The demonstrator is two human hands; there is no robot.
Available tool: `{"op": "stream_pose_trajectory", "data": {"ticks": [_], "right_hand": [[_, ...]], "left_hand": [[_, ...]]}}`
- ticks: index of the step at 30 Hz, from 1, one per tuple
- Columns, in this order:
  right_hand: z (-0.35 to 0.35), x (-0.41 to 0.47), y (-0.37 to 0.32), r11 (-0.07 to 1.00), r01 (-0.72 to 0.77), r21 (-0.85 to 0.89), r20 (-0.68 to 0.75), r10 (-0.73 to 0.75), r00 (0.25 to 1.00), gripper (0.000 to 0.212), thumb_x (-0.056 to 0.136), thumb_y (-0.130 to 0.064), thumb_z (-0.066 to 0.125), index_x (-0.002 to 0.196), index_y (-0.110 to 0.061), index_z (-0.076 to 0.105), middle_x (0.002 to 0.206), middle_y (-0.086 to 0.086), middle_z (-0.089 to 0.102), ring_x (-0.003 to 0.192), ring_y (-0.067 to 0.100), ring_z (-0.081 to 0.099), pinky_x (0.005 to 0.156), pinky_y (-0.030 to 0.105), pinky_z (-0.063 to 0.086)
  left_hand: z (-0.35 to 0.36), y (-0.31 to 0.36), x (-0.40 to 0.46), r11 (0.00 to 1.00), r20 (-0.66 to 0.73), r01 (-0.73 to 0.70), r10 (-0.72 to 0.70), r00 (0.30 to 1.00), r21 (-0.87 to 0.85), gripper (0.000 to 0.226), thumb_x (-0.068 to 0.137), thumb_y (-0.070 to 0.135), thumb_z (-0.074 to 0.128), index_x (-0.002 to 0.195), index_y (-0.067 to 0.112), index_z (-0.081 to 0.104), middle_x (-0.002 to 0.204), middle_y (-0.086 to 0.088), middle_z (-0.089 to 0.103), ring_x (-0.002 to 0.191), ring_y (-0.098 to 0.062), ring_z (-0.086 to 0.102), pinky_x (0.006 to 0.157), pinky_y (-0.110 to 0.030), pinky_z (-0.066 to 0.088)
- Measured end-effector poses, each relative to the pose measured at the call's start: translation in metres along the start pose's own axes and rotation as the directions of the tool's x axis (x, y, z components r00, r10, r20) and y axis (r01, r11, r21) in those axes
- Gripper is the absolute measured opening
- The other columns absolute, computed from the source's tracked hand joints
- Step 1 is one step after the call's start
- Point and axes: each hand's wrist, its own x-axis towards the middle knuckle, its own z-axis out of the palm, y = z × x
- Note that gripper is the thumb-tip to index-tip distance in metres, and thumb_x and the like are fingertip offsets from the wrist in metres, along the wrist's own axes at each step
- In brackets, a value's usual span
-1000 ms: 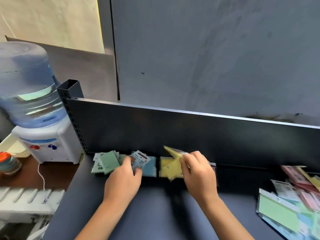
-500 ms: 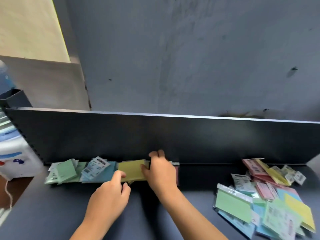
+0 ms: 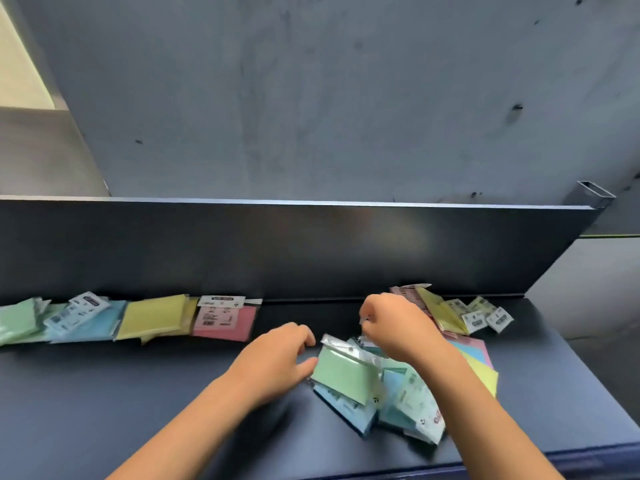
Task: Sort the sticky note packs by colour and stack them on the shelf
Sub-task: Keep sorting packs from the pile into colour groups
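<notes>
Dark shelf [image 3: 138, 393], left hand [image 3: 277, 362] pinching green pack [image 3: 343, 374], right hand [image 3: 398, 327] curled in unsorted pile [image 3: 415, 403], grip unclear.

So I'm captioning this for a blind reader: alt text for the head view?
Two hands, left hand and right hand, reach into a mixed heap of sticky note packs on a dark shelf; green, blue, yellow and pink stacks line its back.

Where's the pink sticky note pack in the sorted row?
In the head view, the pink pack lies left of centre against the shelf's back panel, right of the yellow stack.
</notes>
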Motion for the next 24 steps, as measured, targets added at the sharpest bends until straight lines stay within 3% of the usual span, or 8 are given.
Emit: {"op": "stream_pose_trajectory", "data": {"ticks": [2, 3, 5, 7, 9, 15, 20, 24], "right_hand": [[-0.003, -0.005, 0.029, 1.0, -0.011, 0.005, 0.042, 0.011, 0.999, 0.016, 0.084, -0.017, 0.05, 0.078, -0.028, 0.059, 0.082, -0.003, 0.055, 0.085, 0.029, 0.058, 0.06, 0.036, 0.047], [-0.003, -0.006, 0.041, 1.0, 0.0, 0.003, 0.066, -0.001, 0.998, 0.023, 0.088, -0.018, 0.051, 0.098, -0.032, 0.066, 0.1, -0.002, 0.06, 0.097, 0.027, 0.06, 0.072, 0.039, 0.052], [0.001, -0.008, 0.056, 0.999, 0.041, 0.0, 0.109, -0.041, 0.993, 0.041, 0.093, -0.021, 0.054, 0.132, -0.029, 0.062, 0.13, -0.001, 0.056, 0.116, 0.024, 0.055, 0.094, 0.039, 0.051], [0.006, -0.01, 0.063, 0.996, 0.078, 0.043, 0.134, -0.083, 0.988, 0.049, 0.093, -0.02, 0.054, 0.141, -0.029, 0.057, 0.14, -0.003, 0.052, 0.123, 0.022, 0.048, 0.102, 0.039, 0.047], [0.01, -0.01, 0.066, 0.992, 0.107, 0.063, 0.14, -0.115, 0.984, 0.053, 0.091, -0.02, 0.054, 0.144, -0.029, 0.054, 0.142, -0.005, 0.051, 0.125, 0.022, 0.044, 0.104, 0.039, 0.046], [0.025, -0.007, 0.06, 0.982, 0.187, -0.034, 0.11, -0.182, 0.977, 0.048, 0.086, -0.036, 0.064, 0.133, -0.029, 0.055, 0.132, -0.003, 0.053, 0.118, 0.023, 0.043, 0.094, 0.038, 0.049], [0.027, 0.002, 0.06, 0.966, 0.211, -0.152, 0.028, -0.209, 0.978, 0.037, 0.087, -0.037, 0.062, 0.122, -0.025, 0.063, 0.118, -0.002, 0.06, 0.112, 0.026, 0.051, 0.088, 0.039, 0.046], [0.026, 0.005, 0.063, 0.963, 0.204, -0.178, -0.072, -0.219, 0.973, 0.023, 0.09, -0.034, 0.052, 0.099, -0.025, 0.07, 0.096, -0.003, 0.067, 0.092, 0.024, 0.052, 0.077, 0.036, 0.042]], "left_hand": [[0.016, 0.017, 0.015, 0.998, 0.068, -0.053, 0.052, 0.996, 0.017, 0.047, 0.09, 0.049, 0.061, 0.133, 0.033, 0.052, 0.128, 0.014, 0.052, 0.114, -0.013, 0.056, 0.097, -0.033, 0.048], [0.022, 0.024, 0.022, 0.997, 0.101, -0.065, 0.061, 0.993, 0.034, 0.06, 0.087, 0.051, 0.063, 0.141, 0.032, 0.047, 0.138, 0.013, 0.047, 0.122, -0.015, 0.053, 0.102, -0.034, 0.046], [0.029, 0.033, 0.031, 0.995, 0.171, -0.069, 0.055, 0.984, 0.074, 0.081, 0.08, 0.054, 0.067, 0.152, 0.03, 0.037, 0.154, 0.011, 0.035, 0.132, -0.02, 0.046, 0.109, -0.037, 0.043], [0.029, 0.042, 0.038, 0.99, 0.22, -0.064, 0.035, 0.975, 0.129, 0.088, 0.077, 0.057, 0.069, 0.153, 0.03, 0.034, 0.154, 0.009, 0.034, 0.132, -0.023, 0.044, 0.109, -0.04, 0.043], [0.023, 0.047, 0.046, 0.973, 0.262, -0.068, 0.007, 0.965, 0.222, 0.082, 0.076, 0.06, 0.071, 0.147, 0.031, 0.041, 0.139, 0.006, 0.046, 0.123, -0.023, 0.049, 0.102, -0.04, 0.047], [0.007, 0.055, 0.055, 0.952, 0.337, -0.06, -0.046, 0.94, 0.299, 0.06, 0.076, 0.061, 0.073, 0.119, 0.024, 0.055, 0.112, 0.0, 0.048, 0.102, -0.024, 0.055, 0.085, -0.039, 0.049], [0.005, 0.044, 0.043, 0.995, 0.327, 0.062, -0.084, 0.941, 0.077, 0.031, 0.089, 0.051, 0.058, 0.113, 0.032, 0.058, 0.107, 0.008, 0.05, 0.098, -0.014, 0.057, 0.087, -0.031, 0.047], [0.008, 0.028, 0.025, 0.987, 0.254, 0.134, -0.108, 0.961, -0.088, 0.014, 0.093, 0.04, 0.053, 0.102, 0.034, 0.061, 0.107, 0.017, 0.058, 0.097, 0.002, 0.056, 0.08, -0.014, 0.041]]}}
